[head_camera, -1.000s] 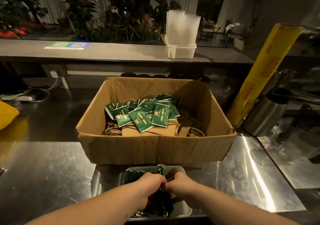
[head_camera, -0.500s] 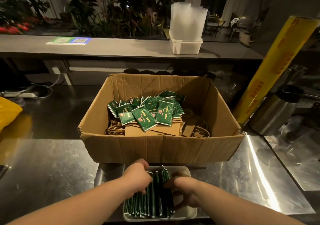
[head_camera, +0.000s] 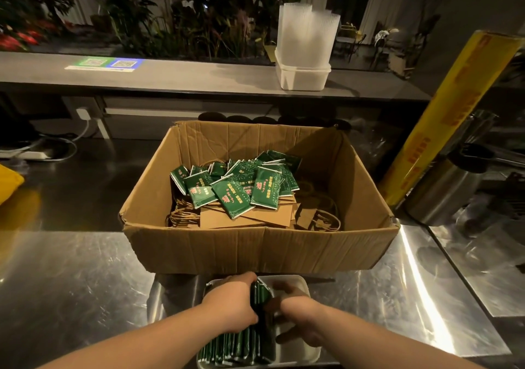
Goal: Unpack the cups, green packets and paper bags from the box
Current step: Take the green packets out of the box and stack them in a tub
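At 6 o'clock, the left hand (head_camera: 230, 302) curls its pressed-together fingers over upright packets (head_camera: 241, 346) in the tray (head_camera: 295, 282). The right hand (head_camera: 298, 314), fingers spread, presses them from 3 o'clock. The box (head_camera: 255, 249) stands at 12.

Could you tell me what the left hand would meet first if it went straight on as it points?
The upright green packets in the white tray, which the left hand grips; past those, probably the tray's far rim, then the cardboard box at its near wall, though depth is unclear.

Café bar: steel counter (head_camera: 71, 283), QR placard (head_camera: 103, 64)
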